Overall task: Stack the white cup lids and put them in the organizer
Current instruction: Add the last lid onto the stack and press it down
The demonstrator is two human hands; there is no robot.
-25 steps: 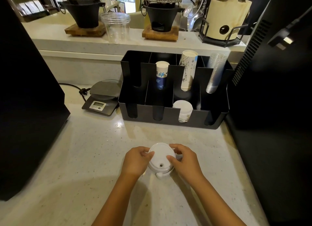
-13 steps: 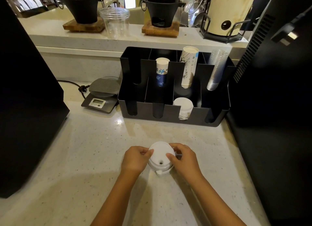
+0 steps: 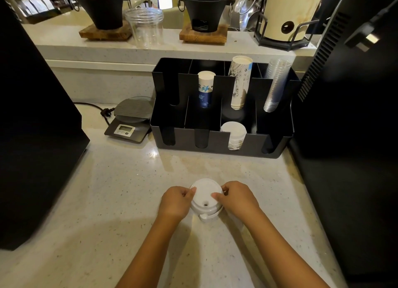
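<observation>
A short stack of white cup lids [image 3: 205, 196] rests on the speckled counter [image 3: 120, 193], the top lid showing a small round sip hole. My left hand [image 3: 175, 201] grips the stack's left edge and my right hand [image 3: 237, 198] grips its right edge, thumb lying on the top lid. Behind them stands the black organizer [image 3: 217, 141] with several compartments. It holds a blue-and-white cup stack [image 3: 205, 87], a tall printed cup stack [image 3: 240, 83], clear plastic cups [image 3: 275, 83] and a short white cup stack [image 3: 233, 132] in a front slot.
A small digital scale [image 3: 129, 119] with a cable sits left of the organizer. Large black machines flank the counter at left [image 3: 32, 126] and right [image 3: 349, 126]. The raised shelf behind carries a clear jar [image 3: 146, 27], two black stoves on wooden bases and a paper-filter holder [image 3: 286, 14].
Both hands stay on the lid stack in nearly the same spot. The view has tilted slightly, so the organizer sits a little higher in frame.
</observation>
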